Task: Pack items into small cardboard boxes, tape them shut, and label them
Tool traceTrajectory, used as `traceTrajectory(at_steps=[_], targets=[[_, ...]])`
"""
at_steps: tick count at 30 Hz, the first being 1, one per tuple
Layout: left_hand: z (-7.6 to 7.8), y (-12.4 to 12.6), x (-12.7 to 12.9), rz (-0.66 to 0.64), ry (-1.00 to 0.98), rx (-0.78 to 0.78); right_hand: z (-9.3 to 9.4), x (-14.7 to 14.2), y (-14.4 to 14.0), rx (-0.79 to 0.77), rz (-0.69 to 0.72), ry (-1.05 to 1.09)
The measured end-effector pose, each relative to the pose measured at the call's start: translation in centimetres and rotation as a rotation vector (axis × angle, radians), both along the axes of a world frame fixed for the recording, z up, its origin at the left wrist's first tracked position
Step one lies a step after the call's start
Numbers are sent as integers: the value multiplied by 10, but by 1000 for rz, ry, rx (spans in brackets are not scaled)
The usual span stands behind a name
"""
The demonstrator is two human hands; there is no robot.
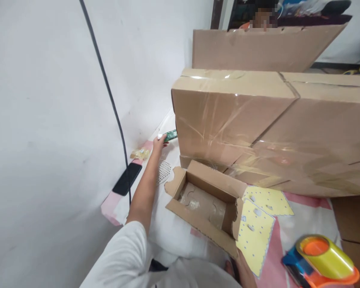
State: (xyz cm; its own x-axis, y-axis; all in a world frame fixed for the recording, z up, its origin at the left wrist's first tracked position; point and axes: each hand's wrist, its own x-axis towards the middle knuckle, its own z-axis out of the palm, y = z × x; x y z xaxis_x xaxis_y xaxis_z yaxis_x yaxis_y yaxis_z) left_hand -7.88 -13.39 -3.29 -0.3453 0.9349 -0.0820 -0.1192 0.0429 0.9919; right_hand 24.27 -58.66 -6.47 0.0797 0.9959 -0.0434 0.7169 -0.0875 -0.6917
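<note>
Left hand, centre-left of the frame, stretched forward on a bare forearm out of a white sleeve, fingers closed on a small green packet held just beside the lower left corner of a large taped cardboard carton. Right hand, bottom centre, only partly in view at the near corner of a small open cardboard box, touching the box edge; grip impossible to tell. Small box tilted, flaps spread, interior bare but for a pale scrap, resting on a white and pink cloth. Yellow dotted card sheets right of the box, one against its end flap. Orange and blue tape dispenser with a yellowish roll at lower right. Black phone at the foot of the white wall, centre-left, on a black cable running up to the top edge. Crumpled yellowish wrapper near the phone; white perforated piece beside the forearm. Flat cardboard sheet upright behind the carton, upper right.
</note>
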Motion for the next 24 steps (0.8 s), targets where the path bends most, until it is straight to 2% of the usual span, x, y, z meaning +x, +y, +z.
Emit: traceTrajectory(at_steps=[3, 5, 8, 11, 13, 15, 18, 19, 22, 24], targets=[[-7, -57, -24, 195, -94, 73, -37, 1, 0, 126, -53, 58], [-8, -102, -32, 281, -137, 127, -50, 6, -3, 142, -34, 48], [1, -167, -32, 339, -141, 220, -52, 15, -6, 248, 70, 3], [21, -216, -27, 282, 38, 380, -38, 19, -2, 427, 171, -25], [39, -240, -24, 207, 209, 438, -23, 20, 6, 552, 169, -22], [57, -258, -19, 136, 356, 458, -2, 20, 18, 711, 108, -20], [84, -281, -4, 66, 470, 426, 41, 19, 42, 915, 24, -51], [93, -287, 3, 43, 475, 409, 59, 19, 52, 951, 48, -53], [114, -299, 28, -67, 484, 415, 116, 11, 85, 1010, 276, -75], [123, -303, 43, -152, 539, 440, 151, -1, 110, 953, 447, -154]])
